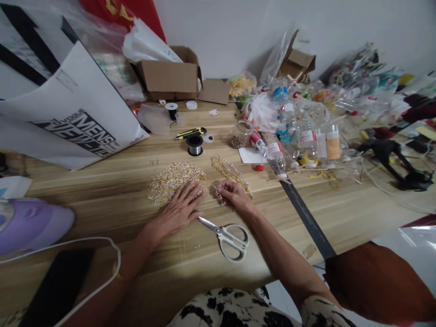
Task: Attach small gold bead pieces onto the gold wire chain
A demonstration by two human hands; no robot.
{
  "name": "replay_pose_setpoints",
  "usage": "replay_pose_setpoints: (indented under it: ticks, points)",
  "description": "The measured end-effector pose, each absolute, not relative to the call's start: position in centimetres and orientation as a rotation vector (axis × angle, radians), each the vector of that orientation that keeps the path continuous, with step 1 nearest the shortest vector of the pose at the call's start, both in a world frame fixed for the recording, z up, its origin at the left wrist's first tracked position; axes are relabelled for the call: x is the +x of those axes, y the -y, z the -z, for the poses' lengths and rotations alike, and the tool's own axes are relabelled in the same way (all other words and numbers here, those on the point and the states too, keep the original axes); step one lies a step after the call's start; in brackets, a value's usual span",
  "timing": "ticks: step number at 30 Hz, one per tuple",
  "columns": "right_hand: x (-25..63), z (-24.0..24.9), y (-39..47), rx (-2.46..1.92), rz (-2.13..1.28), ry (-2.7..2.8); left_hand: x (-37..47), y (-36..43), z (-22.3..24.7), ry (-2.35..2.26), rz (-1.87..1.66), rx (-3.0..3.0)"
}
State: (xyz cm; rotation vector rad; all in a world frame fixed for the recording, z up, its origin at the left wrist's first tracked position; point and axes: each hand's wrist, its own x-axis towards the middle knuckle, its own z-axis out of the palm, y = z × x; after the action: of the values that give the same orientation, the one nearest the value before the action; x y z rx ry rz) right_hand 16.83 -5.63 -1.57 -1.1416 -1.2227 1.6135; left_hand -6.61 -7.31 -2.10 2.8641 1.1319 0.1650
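My left hand (pixel 180 204) lies with fingers spread on the right part of a heap of gold and silver beaded chain (pixel 170 181). To its right my right hand (pixel 230 193) is closed in a pinch on a small piece of beaded chain (pixel 220 198). Strands of gold chain (pixel 231 171) lie on the table just beyond the right hand. Scissors with pale handles (pixel 228 238) rest slightly open between my forearms, their tips near my left fingers.
Beyond the heap are a wire spool (pixel 195 145), a yellow cutter (pixel 190 133) and a cardboard box (pixel 170 77). Plastic bottles (pixel 275 154) and a jar of beads (pixel 241 134) crowd the right. A paper bag (pixel 75 113) and purple object (pixel 34 222) stand left.
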Motion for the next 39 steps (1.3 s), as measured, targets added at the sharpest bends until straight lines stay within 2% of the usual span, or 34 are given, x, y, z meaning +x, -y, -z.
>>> replay_pose_setpoints:
  ticks: [10,39]
  points:
    - [17.0,1.8,5.5,-1.110,-1.635,1.227,-5.0,7.5,2.1,-1.065,-0.193,2.864]
    - [17.0,1.7,5.5,-1.170,-1.602,1.256,-7.8,8.3,2.2,-1.166,-0.314,2.845]
